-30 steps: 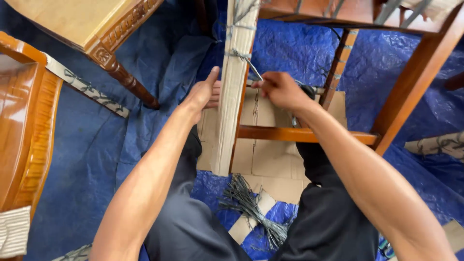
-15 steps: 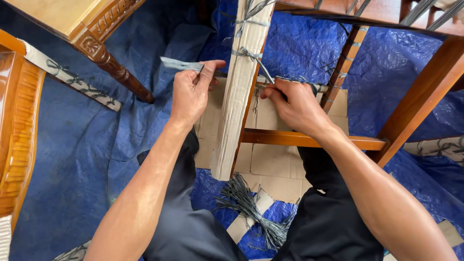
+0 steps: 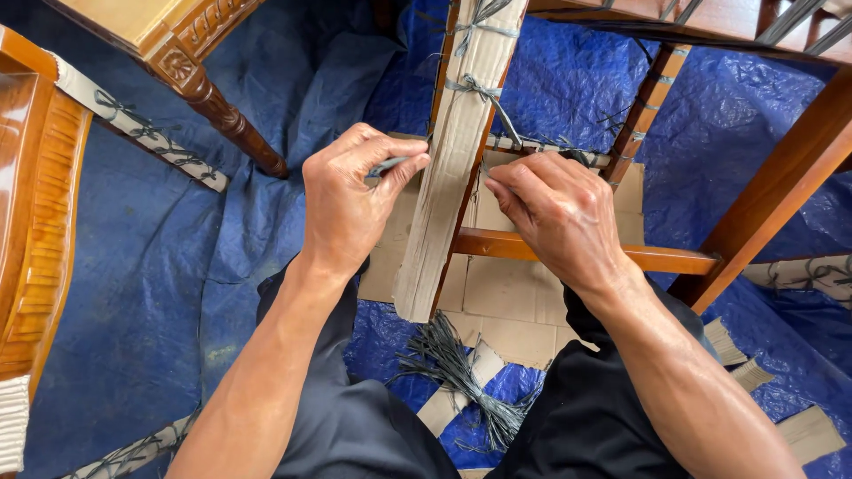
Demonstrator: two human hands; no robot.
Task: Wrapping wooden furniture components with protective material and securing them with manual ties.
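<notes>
Grey strap (image 3: 388, 166) taut, pulled across cardboard-wrapped chair leg (image 3: 448, 177), leg tilted, near-upright.

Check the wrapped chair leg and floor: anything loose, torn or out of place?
A bundle of loose grey ties lies splayed on the crumpled blue tarp between the knees, beside scattered cardboard scraps. The corrugated cardboard wrap looks intact.

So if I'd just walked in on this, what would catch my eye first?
Probably the two bare hands in the middle: the left hand and right hand pinch grey cord on either side of a cardboard-wrapped chair leg tied round with more cord. Next, the crinkled blue tarp covering the floor, and the bundle of grey cords lying between the person's knees.
</notes>
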